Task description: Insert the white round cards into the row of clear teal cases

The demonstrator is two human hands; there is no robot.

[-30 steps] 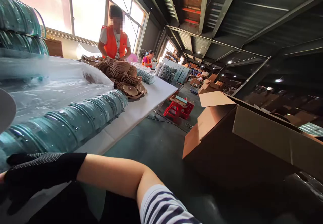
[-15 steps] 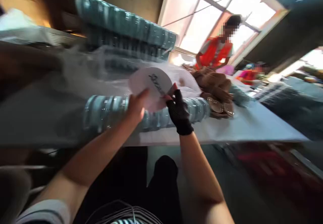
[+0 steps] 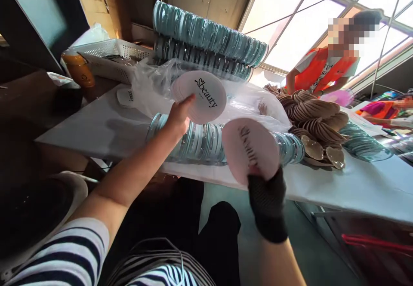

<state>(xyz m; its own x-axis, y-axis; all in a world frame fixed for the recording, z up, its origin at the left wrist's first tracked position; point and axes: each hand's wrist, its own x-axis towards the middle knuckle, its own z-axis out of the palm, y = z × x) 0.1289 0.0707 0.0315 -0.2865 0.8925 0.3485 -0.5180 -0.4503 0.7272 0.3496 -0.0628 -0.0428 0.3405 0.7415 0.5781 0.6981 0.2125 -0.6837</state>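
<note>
Nearest, the right hand (image 3: 267, 202), in a dark glove, had its grip clasping a round printed card (image 3: 250, 146) (seemingly a single one, though blurred) before the row of glass rounds (image 3: 206, 146) along the near edge of the surface (image 3: 322, 191). The bare left hand (image 3: 180, 116) had its grip pinching a stack of matching cards (image 3: 201, 99) above that row. By this, one card was apart and several were left; whether any lay among the glass could not be told. Beyond came plastic sheeting (image 3: 150, 86), then more glass rows (image 3: 209, 32) toward the back edge.
</note>
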